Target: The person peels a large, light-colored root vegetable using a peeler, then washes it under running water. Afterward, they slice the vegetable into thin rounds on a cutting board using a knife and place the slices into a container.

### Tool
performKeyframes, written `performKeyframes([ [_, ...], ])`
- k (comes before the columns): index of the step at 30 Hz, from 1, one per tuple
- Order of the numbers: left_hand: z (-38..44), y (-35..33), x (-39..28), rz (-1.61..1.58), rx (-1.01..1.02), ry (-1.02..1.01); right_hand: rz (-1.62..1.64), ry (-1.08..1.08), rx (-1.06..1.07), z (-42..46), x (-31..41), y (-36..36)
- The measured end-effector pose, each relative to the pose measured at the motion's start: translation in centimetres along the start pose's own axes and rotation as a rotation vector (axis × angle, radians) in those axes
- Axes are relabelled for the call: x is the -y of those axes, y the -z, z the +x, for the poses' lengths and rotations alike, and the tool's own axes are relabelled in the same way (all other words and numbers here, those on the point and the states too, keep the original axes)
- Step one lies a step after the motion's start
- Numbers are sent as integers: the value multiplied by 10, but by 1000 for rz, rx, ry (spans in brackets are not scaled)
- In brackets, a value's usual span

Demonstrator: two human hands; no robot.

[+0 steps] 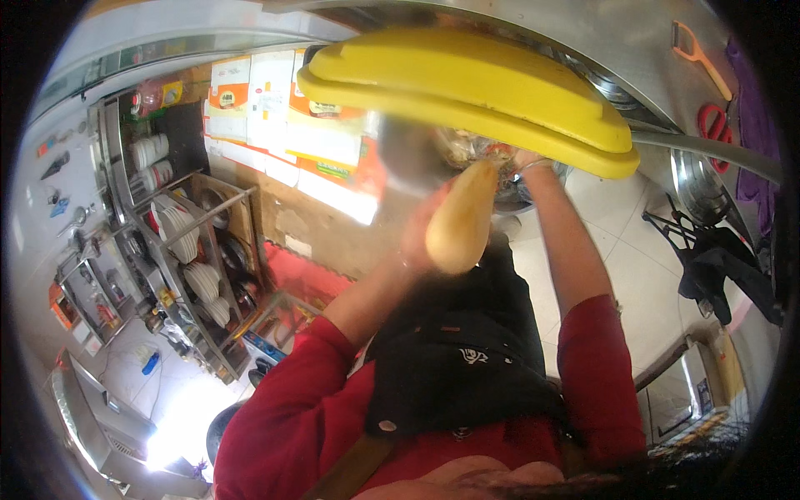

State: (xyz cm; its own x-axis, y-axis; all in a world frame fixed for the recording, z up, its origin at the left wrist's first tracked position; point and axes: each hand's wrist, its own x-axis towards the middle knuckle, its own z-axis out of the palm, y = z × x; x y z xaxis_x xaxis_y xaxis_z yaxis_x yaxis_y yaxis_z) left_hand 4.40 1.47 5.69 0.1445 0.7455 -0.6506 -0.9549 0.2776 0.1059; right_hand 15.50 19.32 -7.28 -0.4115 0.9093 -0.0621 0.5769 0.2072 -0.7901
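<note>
A smooth, pale yellow vegetable (462, 219), thick at its lower end and tapered above, is in my left hand (425, 219), which is blurred and partly behind it. My right hand (525, 160) reaches to clear plastic bags (465, 147) with contents that I cannot make out. The fingers there are mostly hidden, so I cannot tell what they grip. Above both hands, close to the camera, a large yellow plastic piece (469, 94) with a stepped rim covers part of the view. Below the bags a dark round container (515, 200) shows in part.
Flattened cardboard (269, 106) lies beyond my left arm, near a metal rack (215, 206) with stacked white plates (203, 281). At right are a steel counter (631, 37), an orange-handled peeler (703, 59), red-handled scissors (715, 134), a purple cloth (753, 150) and a black folding stool (706, 262).
</note>
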Motion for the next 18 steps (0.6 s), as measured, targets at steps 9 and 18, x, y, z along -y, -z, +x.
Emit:
performKeyframes([
  [9,7,5,-10,-30,36,-1,-469,91,107,2,41,24],
  [18,-16,-38,-19,95,77,-46,-582,219,-26,-1,-143,-3],
])
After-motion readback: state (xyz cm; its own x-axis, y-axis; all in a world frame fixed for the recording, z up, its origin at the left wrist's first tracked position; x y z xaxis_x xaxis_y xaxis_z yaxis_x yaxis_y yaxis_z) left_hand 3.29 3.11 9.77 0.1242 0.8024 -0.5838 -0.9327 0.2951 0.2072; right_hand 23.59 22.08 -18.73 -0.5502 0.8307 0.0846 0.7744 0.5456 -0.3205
